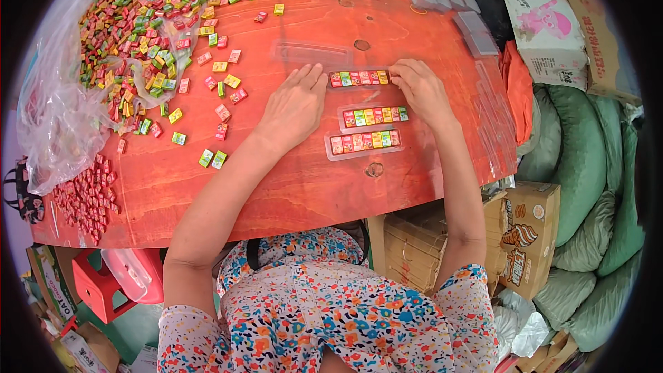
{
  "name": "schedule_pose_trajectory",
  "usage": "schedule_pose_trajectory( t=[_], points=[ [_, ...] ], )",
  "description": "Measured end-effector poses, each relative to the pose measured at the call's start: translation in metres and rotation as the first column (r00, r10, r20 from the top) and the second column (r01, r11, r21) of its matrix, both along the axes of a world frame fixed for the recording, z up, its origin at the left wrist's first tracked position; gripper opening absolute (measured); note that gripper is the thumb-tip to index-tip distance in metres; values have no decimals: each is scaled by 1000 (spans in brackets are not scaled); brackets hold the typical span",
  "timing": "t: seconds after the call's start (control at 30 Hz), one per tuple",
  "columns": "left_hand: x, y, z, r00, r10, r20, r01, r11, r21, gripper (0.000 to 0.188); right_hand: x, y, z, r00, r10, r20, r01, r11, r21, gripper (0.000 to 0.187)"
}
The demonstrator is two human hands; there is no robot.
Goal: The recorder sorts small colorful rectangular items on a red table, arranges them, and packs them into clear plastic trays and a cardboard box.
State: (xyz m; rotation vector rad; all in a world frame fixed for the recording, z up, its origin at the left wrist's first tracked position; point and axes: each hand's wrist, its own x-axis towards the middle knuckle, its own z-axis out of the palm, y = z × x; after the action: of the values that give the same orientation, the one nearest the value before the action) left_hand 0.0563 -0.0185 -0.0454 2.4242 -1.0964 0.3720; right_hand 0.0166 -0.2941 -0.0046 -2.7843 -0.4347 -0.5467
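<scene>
As the left hand (297,99) and right hand (423,93) bracket the far box row (358,78), either grip's closure and hold unclear, squaring-up seems underway, calling for even pressure.

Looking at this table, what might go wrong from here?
The right hand, at the end of the farthest row of boxes, might push it out of line. The left hand might nudge the clear plastic piece just beyond. Small red pieces near the edge of the table might fall if bumped.
</scene>
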Motion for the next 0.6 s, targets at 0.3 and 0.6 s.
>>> schedule_pose_trajectory(
  t=[0.3, 0.6],
  points=[
    [-4, -1, -3, 999, -14, -30, 14, 1000, -6, 41, -8, -7, -22, 997, -23, -67, 38, 973, 228, 18],
    [-24, 18, 8, 1000, -24, 11, 25, 993, -111, 37, -8, 16, 3, 1000, -5, -19, 7, 996, 87, 28]
  ],
)
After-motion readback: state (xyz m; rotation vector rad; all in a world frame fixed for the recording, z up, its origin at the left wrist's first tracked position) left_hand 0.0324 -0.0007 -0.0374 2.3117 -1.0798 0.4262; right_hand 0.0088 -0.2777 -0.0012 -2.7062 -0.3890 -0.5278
